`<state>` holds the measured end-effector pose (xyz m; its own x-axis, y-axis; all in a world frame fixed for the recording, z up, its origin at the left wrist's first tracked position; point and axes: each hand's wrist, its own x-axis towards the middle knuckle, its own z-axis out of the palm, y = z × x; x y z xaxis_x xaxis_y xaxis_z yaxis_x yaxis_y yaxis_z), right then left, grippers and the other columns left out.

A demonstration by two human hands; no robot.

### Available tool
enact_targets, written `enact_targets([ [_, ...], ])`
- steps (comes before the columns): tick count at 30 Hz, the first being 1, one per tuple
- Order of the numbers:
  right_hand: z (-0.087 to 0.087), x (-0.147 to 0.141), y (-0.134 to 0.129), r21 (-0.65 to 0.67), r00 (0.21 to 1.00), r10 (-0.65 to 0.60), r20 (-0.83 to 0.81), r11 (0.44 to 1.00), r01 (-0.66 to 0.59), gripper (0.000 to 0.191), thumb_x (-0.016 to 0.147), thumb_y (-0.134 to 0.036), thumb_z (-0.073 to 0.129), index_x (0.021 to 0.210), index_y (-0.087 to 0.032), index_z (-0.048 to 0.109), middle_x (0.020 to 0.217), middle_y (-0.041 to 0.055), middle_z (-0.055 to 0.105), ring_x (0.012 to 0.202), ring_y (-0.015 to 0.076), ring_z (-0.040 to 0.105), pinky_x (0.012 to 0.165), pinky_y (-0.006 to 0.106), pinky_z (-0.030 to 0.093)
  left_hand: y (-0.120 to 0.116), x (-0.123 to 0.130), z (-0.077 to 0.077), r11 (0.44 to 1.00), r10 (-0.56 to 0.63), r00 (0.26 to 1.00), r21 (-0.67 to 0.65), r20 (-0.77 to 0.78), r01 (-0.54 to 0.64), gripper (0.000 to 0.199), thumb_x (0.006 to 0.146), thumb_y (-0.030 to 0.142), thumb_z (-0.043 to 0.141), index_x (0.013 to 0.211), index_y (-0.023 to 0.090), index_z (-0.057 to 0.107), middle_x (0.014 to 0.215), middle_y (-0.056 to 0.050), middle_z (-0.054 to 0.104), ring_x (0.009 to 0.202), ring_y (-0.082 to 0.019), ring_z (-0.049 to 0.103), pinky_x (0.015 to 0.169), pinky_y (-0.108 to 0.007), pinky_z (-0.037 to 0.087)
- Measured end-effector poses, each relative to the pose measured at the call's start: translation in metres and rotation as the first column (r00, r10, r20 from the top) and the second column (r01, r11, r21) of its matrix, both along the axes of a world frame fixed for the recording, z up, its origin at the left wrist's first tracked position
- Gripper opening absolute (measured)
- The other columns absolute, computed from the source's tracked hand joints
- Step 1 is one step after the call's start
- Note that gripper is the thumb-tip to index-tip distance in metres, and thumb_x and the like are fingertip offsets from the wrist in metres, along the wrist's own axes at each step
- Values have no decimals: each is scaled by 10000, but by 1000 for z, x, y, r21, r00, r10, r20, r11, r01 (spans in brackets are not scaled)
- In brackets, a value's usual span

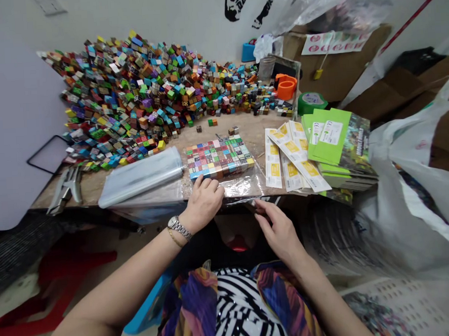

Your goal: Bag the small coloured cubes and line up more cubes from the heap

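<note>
A flat block of multicoloured printed cubes lies in a clear plastic bag at the table's front edge. My left hand, with a watch on its wrist, is closed against the near side of this bagged block. The index fingertip touches the blue cubes, and the other fingers are curled over the film. Just off the table edge, by the bag's near right corner, is my right hand. Its thumb and index finger are bent with a gap between them. A small white piece shows by the index fingertip; whether they touch is unclear.
A stack of clear bags lies left, beside metal pliers. Behind rises a big heap of small cubes. To the right are sticker strips, green printed cards, green tape and an orange tape dispenser.
</note>
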<state>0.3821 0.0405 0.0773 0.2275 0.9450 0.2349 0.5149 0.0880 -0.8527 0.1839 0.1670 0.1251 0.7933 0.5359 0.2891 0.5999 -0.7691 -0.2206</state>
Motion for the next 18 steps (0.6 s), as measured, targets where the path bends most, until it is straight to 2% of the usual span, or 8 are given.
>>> enact_targets([
  [5, 17, 0, 0, 181, 958, -91, 273, 983, 41, 341, 979, -270, 463, 1266, -213, 638, 1148, 127, 708, 1076, 264, 644, 987, 465, 509, 2, -1, 9, 999, 37, 998, -38, 46, -35, 171, 926, 155, 477, 860, 195, 630, 861, -82, 630, 872, -249, 567, 980, -446, 424],
  [8, 23, -2, 9, 219, 869, -233, 437, 964, 149, 448, 963, -369, 528, 1381, -211, 564, 1313, 163, 636, 1216, 323, 572, 1031, 509, 457, 0, 2, 15, 991, 128, 989, -45, 77, -125, 140, 911, 164, 484, 879, 187, 619, 877, -93, 635, 880, -265, 567, 892, -422, 436],
  [11, 22, 2, 29, 188, 765, -290, 574, 957, 222, 617, 918, -449, 591, 1466, -190, 478, 1473, 197, 507, 1316, 396, 482, 1022, 545, 431, -4, 4, 12, 985, 169, 981, -38, 95, -166, 140, 906, 157, 479, 886, 180, 615, 875, -94, 632, 886, -268, 562, 913, -423, 424],
  [14, 17, 14, 52, 142, 735, -267, 623, 963, 229, 496, 928, -314, 527, 1391, -138, 546, 1338, 204, 611, 1164, 366, 585, 927, 480, 473, -10, 2, 3, 982, 186, 974, -12, 131, -186, 129, 927, 222, 505, 935, 180, 626, 906, -92, 632, 916, -268, 557, 1023, -461, 376],
  [16, 17, 22, 63, 119, 745, -235, 624, 971, 207, 389, 911, -213, 467, 1256, -137, 631, 1146, 166, 692, 987, 308, 641, 828, 411, 484, -13, -3, -2, 979, 200, 969, -3, 142, -202, 174, 936, 331, 543, 963, 184, 631, 929, -93, 632, 937, -275, 555, 1063, -492, 347],
  [18, 22, 29, 69, 114, 758, -218, 615, 976, 188, 303, 897, -180, 443, 1087, -169, 679, 1001, 122, 708, 851, 265, 639, 740, 363, 463, -14, -9, -5, 977, 210, 969, 6, 129, -212, 194, 939, 367, 552, 948, 191, 634, 933, -90, 633, 941, -276, 554, 1058, -494, 352],
])
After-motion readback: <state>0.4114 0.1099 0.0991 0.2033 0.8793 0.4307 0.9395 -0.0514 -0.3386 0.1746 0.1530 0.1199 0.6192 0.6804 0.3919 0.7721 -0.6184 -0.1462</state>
